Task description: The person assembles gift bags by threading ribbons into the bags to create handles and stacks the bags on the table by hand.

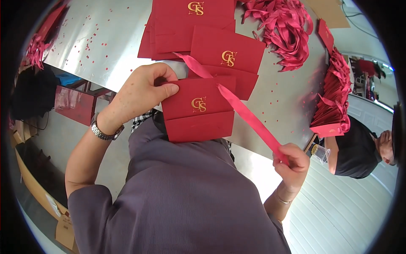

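Observation:
My left hand (150,86) pinches the upper left corner of a red card folder (182,99) with a gold emblem and a crease across its lower part. A pinkish-red ribbon (249,117) passes through the folder near its top right edge; its short end sticks out behind, over the stack. Down to the right, my right hand (292,165) is closed on the ribbon's long end, which runs taut and slanting between hand and folder. Just beyond lie more red folders (218,42), overlapping in a loose pile on the metal table (114,46).
A tangled heap of ribbons (283,34) lies at the back right. Along the right edge stands a row of ribboned red folders (332,93). Small red paper dots are scattered about. At right are a clear plastic cup (321,153) and another person in black (359,148).

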The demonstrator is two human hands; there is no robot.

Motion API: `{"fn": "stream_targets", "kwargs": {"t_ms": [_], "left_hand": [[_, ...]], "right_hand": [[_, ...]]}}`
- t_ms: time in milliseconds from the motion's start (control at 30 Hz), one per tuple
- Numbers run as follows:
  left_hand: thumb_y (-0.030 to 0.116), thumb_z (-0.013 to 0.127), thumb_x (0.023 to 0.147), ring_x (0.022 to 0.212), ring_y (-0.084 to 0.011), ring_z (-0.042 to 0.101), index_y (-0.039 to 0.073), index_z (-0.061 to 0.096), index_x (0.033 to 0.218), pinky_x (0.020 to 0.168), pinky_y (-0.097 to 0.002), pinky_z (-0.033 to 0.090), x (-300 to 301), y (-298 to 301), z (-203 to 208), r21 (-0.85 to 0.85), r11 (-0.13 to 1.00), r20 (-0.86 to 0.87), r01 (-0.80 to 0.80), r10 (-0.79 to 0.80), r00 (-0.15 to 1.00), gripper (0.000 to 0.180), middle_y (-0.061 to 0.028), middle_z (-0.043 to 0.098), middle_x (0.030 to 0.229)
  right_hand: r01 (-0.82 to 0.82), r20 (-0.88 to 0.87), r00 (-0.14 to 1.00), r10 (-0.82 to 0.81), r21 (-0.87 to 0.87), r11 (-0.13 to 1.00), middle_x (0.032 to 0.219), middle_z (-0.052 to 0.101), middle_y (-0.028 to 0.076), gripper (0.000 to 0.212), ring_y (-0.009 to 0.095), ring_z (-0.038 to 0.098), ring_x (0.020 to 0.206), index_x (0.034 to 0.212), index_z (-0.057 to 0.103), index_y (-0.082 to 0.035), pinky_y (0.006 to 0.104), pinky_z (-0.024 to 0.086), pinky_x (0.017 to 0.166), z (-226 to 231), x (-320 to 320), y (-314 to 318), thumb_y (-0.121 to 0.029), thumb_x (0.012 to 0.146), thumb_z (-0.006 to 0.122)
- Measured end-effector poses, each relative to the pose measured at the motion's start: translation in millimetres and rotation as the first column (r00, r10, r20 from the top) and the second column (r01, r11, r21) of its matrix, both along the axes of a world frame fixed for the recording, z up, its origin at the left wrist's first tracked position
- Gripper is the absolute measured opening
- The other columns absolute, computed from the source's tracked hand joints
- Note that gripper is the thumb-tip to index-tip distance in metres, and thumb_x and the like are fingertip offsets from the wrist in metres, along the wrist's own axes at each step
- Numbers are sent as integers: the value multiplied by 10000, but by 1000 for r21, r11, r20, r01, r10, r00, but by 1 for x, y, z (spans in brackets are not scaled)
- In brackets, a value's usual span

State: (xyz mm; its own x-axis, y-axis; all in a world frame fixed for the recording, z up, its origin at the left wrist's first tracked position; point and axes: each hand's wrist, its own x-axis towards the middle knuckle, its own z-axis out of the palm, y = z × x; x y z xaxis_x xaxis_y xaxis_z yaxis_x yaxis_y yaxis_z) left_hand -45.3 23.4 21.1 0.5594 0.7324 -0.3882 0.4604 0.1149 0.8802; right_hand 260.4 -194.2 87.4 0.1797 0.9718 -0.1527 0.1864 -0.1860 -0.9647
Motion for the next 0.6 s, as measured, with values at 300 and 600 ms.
{"fn": "stream_targets", "kwargs": {"t_ms": [300, 600], "left_hand": [[36, 605, 880, 702, -82, 595, -19, 609, 957, 602, -238, 529, -6, 0, -2, -168, 986, 75, -20, 33, 997, 94, -30, 625, 824], [14, 602, 888, 736, -66, 578, -20, 607, 987, 626, -212, 511, -12, 0, -5, -208, 978, 92, -9, 29, 995, 105, -11, 614, 876]], "right_hand": [[165, -499, 866, -25, 238, 957, 1012, 648, 198, 667, 271, 678, 864, 1229, 553, 75, 345, 568, 710, -6, -34, 1, 20, 622, 823], [100, -124, 992, -37, 558, 824, 778, 536, 112, 416, 238, 514, 630, 740, 515, -53, 353, 411, 558, -17, -43, 48, -413, 884, 667]]}}
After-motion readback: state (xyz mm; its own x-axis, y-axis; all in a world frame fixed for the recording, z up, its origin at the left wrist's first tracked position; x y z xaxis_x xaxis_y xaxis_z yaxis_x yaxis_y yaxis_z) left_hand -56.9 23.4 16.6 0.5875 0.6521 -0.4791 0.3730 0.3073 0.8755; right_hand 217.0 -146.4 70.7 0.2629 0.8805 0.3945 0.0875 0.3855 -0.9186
